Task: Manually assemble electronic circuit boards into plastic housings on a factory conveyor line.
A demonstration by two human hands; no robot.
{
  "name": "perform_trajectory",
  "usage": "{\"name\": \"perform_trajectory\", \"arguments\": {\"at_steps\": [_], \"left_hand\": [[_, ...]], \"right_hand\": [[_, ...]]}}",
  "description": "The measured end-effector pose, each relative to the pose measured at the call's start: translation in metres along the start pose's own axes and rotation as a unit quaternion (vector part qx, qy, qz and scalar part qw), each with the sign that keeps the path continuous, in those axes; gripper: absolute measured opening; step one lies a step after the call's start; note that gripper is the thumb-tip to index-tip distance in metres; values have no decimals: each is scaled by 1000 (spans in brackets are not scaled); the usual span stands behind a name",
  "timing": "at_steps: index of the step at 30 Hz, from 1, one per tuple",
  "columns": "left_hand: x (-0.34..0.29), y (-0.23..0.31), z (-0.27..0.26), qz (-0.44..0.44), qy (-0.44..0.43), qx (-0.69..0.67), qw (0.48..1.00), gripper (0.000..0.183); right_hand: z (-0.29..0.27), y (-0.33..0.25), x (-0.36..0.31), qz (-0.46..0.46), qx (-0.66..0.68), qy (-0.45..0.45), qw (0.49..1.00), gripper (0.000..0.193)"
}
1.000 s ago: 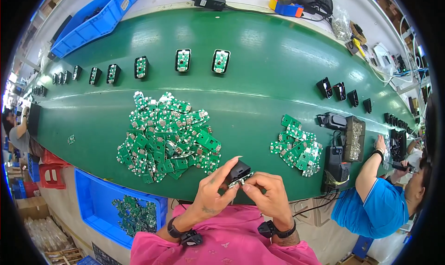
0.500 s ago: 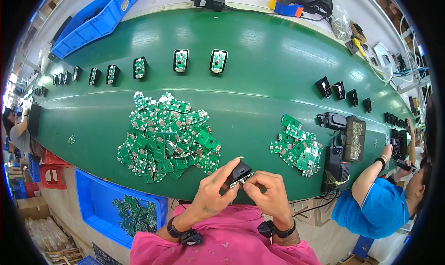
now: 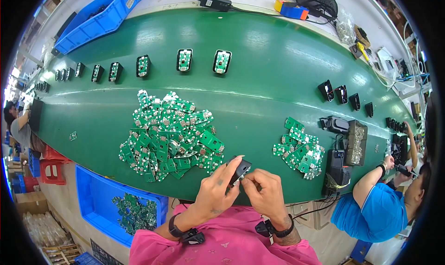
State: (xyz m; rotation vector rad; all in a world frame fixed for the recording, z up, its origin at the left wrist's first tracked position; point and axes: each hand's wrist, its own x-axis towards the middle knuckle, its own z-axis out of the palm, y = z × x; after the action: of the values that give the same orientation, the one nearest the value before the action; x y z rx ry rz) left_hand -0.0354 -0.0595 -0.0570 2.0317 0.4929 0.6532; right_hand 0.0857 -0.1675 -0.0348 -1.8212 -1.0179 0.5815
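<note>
The black case (image 3: 242,168), probably light and stiff, is held in the left hand (image 3: 214,191), best by its sides; whether the right hand (image 3: 266,192) grips cannot be told.

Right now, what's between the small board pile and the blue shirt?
In the head view, a boxy black device stands between the small pile and the shirt.

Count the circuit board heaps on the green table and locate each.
2. The large heap lies left of centre, beyond the left hand; the small heap lies right of centre, beyond the right hand. The far ends of the table may hide others.
</note>
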Motion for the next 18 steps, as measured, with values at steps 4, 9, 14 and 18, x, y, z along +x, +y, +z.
{"name": "perform_trajectory", "arguments": {"at_steps": [4, 9, 14, 18], "left_hand": [[0, -3, -1, -12, -6, 5, 1000, 63], [-2, -6, -5, -143, -7, -219, 965, 58], [5, -7, -18, -153, -96, -278, 943, 59], [5, -10, -20, -176, -120, -258, 942, 63]], "right_hand": [[3, 5, 2, -11, 2, 0, 1000, 5], [3, 3, 1, 5, 2, 47, 999, 6], [3, 18, 0, 159, 247, -6, 956, 14], [2, 15, -6, 102, 305, 43, 946, 12]]}}
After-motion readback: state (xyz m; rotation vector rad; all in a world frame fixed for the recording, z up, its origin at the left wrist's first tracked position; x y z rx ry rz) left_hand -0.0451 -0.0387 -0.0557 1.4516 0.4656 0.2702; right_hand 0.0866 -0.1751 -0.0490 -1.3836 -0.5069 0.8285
